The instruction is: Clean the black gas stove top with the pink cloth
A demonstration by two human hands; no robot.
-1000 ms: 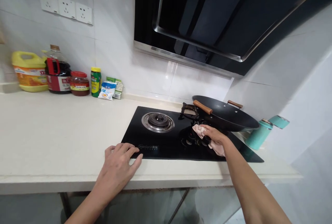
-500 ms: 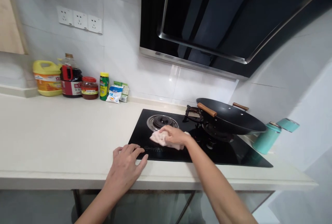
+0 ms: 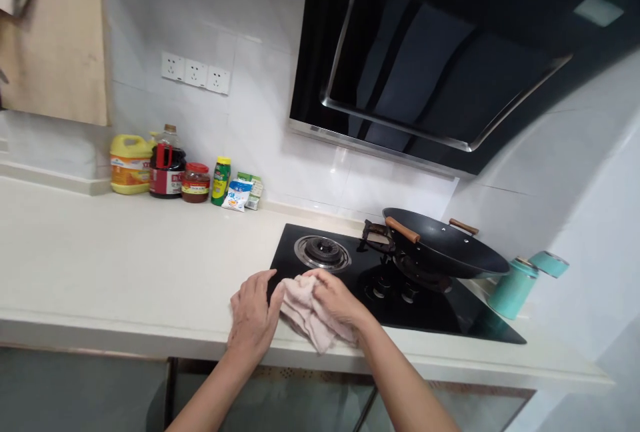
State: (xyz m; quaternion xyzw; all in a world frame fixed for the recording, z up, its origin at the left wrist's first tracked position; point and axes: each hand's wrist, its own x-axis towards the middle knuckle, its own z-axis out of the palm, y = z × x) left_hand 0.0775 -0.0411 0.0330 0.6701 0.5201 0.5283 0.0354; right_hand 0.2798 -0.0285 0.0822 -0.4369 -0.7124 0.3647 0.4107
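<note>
Loosely spread, the left hand has its thumb at the pink cloth the right hand grips.

A cloth partly hides the hob; the view's edge crops the hood.

The cloth is of a pale pink colour. The cooktop is black, and its burner has a silver ring around a dark centre. The wok is also black, while its handle is orange-brown. The flask has a turquoise colour. The counter is cream, and the wall is whitish grey. The jug is yellow with an orange label, the bottle is dark with a red handle, the jar has a red lid, the green shaker has a yellow cap, and the packet is white and blue
</note>
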